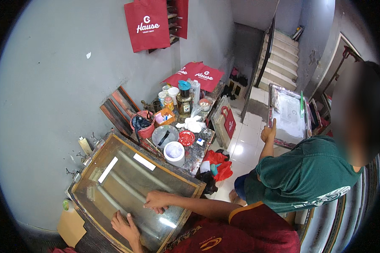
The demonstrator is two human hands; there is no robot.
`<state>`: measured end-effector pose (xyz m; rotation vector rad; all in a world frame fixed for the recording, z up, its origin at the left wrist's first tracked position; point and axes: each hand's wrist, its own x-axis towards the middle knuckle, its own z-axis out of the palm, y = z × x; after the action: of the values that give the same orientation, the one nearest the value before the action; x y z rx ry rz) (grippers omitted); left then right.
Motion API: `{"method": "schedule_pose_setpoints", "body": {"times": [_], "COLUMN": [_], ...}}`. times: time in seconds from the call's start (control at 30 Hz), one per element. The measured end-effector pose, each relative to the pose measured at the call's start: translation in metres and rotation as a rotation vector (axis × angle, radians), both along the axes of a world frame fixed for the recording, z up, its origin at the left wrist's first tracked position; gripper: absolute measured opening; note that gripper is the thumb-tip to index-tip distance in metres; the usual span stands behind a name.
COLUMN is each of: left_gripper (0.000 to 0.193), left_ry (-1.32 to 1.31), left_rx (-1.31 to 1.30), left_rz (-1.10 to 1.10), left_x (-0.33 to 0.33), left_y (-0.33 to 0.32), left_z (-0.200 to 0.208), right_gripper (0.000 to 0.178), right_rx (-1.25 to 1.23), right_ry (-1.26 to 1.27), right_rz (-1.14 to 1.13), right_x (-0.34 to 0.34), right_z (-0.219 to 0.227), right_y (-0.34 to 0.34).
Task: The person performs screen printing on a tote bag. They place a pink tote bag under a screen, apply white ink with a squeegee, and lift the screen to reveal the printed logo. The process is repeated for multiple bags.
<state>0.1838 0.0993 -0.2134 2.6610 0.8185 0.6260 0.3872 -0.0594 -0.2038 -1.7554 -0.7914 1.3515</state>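
Observation:
A glass-topped table (126, 185) with a wooden rim lies before me, long pale tubes visible beneath the glass. Near its front edge, my left hand (126, 227) rests on the glass with fingers spread. My right hand (158, 201) is just above or on the glass, a little farther right; its fingers are curled together, and anything inside them is hidden. Beyond my hands are a white strip (107, 169) and a second white strip (144, 162). Pieces of clear tape (90, 193) stick near the left rim.
Metal hinge clamps (74, 173) stand along the left edge. A cluttered side table (196, 160) bears a white tub (174, 152), a red lid (186, 138) and a pink bucket (142, 125). At right, a person in green (304, 173) has a hand at a framed screen (288, 114).

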Motion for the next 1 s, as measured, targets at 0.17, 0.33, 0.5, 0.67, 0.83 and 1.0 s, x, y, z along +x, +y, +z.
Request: {"method": "schedule_pose_setpoints", "body": {"times": [0.17, 0.33, 0.5, 0.67, 0.83, 1.0], "left_gripper": [0.054, 0.052, 0.050, 0.048, 0.045, 0.042], "left_ry": [0.143, 0.075, -0.005, -0.046, -0.068, -0.116], "left_rx": [-0.079, 0.001, 0.010, -0.011, -0.035, -0.046], "left_rz": [0.000, 0.056, 0.062, 0.053, 0.040, 0.113], "left_x": [0.001, 0.008, 0.007, 0.008, 0.012, -0.001], "left_y": [0.004, -0.002, 0.006, 0.011, 0.010, 0.008], "left_z": [0.013, 0.005, -0.008, -0.011, -0.007, 0.002], "right_gripper": [0.045, 0.039, 0.031, 0.033, 0.040, 0.042], "right_rx": [-0.017, 0.026, 0.009, -0.078, -0.046, -0.022], "right_ry": [-0.011, -0.040, 0.111, 0.128, 0.200, 0.200], "right_rz": [-0.011, -0.016, -0.060, -0.005, -0.048, 0.033], "right_x": [-0.002, -0.004, -0.004, -0.013, -0.010, -0.015], "right_z": [0.000, 0.002, -0.015, 0.000, -0.020, -0.030], "right_y": [-0.002, -0.002, 0.000, -0.010, -0.016, -0.008]}}
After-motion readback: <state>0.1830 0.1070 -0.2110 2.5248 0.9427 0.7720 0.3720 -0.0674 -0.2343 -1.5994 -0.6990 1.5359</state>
